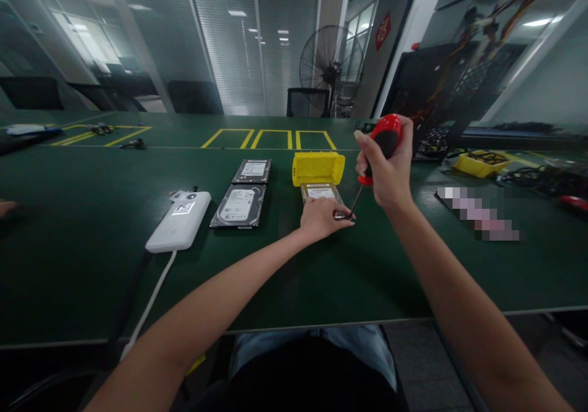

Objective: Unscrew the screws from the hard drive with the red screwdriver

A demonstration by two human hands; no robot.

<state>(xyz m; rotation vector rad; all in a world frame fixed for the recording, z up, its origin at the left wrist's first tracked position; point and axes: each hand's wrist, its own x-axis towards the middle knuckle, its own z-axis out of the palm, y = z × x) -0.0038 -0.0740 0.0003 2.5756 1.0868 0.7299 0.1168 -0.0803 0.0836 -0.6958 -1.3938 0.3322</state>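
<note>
My right hand [390, 167] is wrapped round the red and black handle of a screwdriver [384, 139], whose shaft slants down to the left. Its tip reaches a small dark metal piece [342, 215] that my left hand [321, 217] pinches at the near right corner of a hard drive [319, 191]. My left hand covers much of that drive. Just behind it a yellow bin [318, 168] lies with its opening hard to make out. To the left, two more hard drives [239, 206] [252, 171] lie flat, one behind the other.
A white power bank [180, 222] with a cable lies left on the green table [294, 277]. At the right are a pixelated flat item [478, 214], a yellow tray [480, 163] with cables and a large dark case [450, 87]. Another person's fingers [7, 208] show far left.
</note>
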